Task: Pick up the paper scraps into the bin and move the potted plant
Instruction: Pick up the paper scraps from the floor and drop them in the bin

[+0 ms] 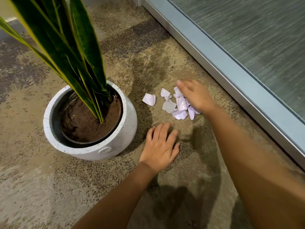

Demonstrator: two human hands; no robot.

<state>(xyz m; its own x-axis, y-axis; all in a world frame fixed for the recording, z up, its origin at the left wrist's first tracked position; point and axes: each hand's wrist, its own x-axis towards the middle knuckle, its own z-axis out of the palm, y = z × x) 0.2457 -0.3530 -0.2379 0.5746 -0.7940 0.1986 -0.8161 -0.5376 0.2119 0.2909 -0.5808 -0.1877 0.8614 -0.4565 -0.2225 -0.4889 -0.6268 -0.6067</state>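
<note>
The fingers (pixel 179 83) of the right hand (pixel 194 95) reach down over the far end of a small heap of paper scraps (pixel 179 106), and the thumb stretches out toward the far side. The hand is blurred and covers the scraps beneath it, so I cannot tell whether the fingers are gripping any paper or only lying on it. The fingers of the left hand (pixel 160 146) are spread and relaxed, lying flat on the carpet (pixel 41 187) just in front of the scraps and holding nothing.

The scraps are pale lilac-white torn bits. Most lie bunched together under and beside the right hand. One loose scrap (pixel 149 99) sits slightly apart on the left, toward the pot, and a second one (pixel 165 94) lies between it and the heap. All of them lie on the carpet, between the potted plant (pixel 90 123) and the metal door frame (pixel 231 70).

The potted plant stands upright on the carpet to the left of both hands, near the left hand but not touching it. Its round white speckled pot holds a dark inner pot of brown soil. Long green leaves (pixel 66 38) with yellow edges rise out of it toward the upper left. Frosted glass (pixel 264 30) fills the frame on the right. Both bare forearms come in from the bottom edge.
</note>
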